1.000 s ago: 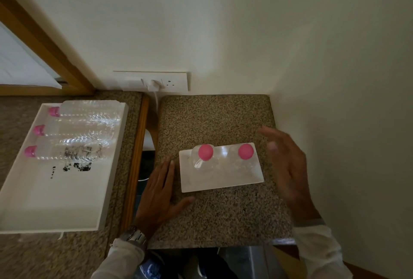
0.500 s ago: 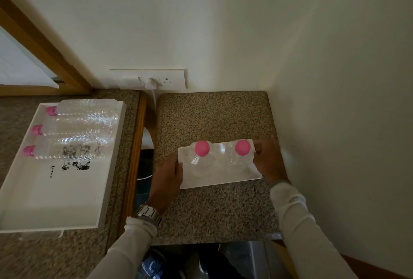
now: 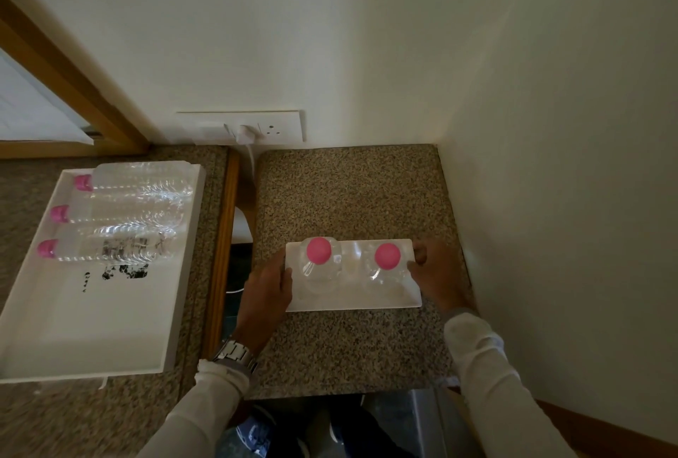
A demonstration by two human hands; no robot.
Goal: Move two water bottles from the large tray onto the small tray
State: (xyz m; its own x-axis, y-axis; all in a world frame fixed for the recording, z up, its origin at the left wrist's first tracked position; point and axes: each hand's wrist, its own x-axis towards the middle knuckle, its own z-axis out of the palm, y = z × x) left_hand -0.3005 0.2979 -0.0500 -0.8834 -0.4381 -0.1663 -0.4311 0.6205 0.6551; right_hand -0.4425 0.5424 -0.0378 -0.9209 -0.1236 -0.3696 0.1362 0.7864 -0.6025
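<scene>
Two pink-capped water bottles (image 3: 318, 266) stand upright on the small tray (image 3: 352, 305) on the granite counter (image 3: 352, 193) — left hand (image 3: 267, 290) and right hand (image 3: 436, 277) pinch its short ends, fingers curled over the rims. Three more bottles (image 3: 121, 219) lie in the large tray (image 3: 91, 329) (well apart, leftward).

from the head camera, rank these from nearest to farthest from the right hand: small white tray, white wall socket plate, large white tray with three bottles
1. Small white tray: gripped at its right end by the right hand.
2. White wall socket plate: on the back wall, up and left.
3. Large white tray: far left counter.
</scene>
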